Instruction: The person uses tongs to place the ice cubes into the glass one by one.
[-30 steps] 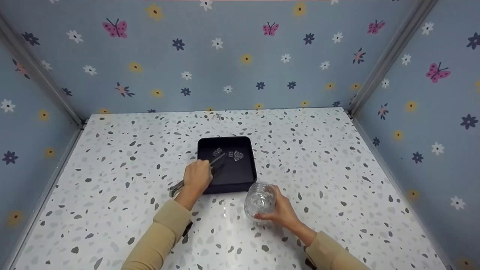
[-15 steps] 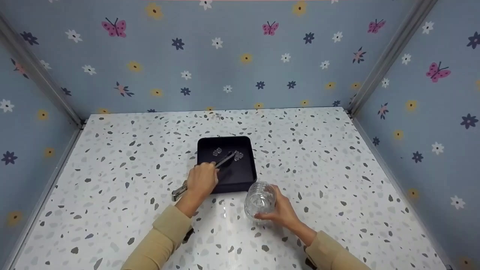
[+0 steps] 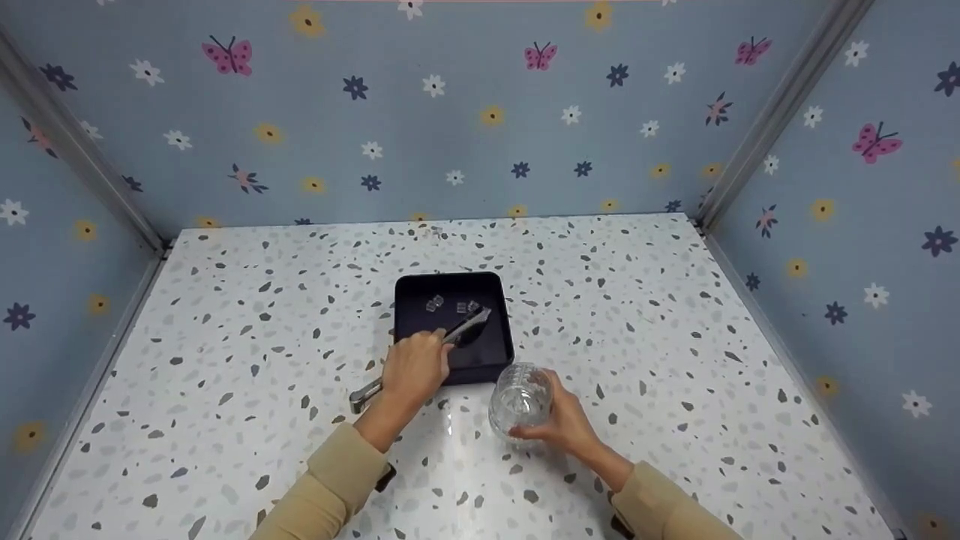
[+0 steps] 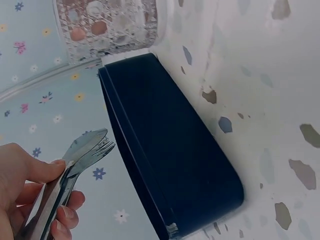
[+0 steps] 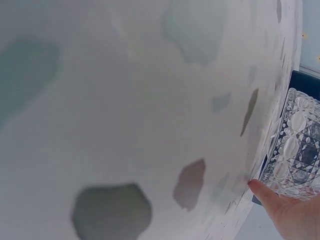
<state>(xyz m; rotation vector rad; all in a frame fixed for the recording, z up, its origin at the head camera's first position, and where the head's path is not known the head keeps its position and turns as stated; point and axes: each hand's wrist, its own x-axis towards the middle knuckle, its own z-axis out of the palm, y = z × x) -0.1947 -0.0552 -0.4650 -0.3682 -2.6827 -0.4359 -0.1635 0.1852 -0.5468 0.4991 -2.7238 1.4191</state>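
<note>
My left hand (image 3: 415, 366) grips metal serving tongs (image 3: 466, 328) over a square dark box (image 3: 480, 373). In the left wrist view the tongs (image 4: 72, 162) show one smooth tip and one forked tip, nearly together, with a small clear piece (image 4: 105, 141) between them. Several clear cubes (image 3: 435, 304) lie in the box, some partly behind the tongs. My right hand (image 3: 570, 424) holds a patterned clear glass (image 3: 520, 405) by its side, close to the box's front right corner. The right wrist view shows that glass (image 5: 295, 145) with the thumb along its lower edge.
Everything stands on a white speckled table (image 3: 637, 300). Blue walls (image 3: 435, 135) with flowers and butterflies enclose it at the back and both sides.
My left hand has moved right and slightly nearer, and the tongs' tips have passed from the middle of the box to the right-hand cubes. The right hand and glass have stayed in place.
</note>
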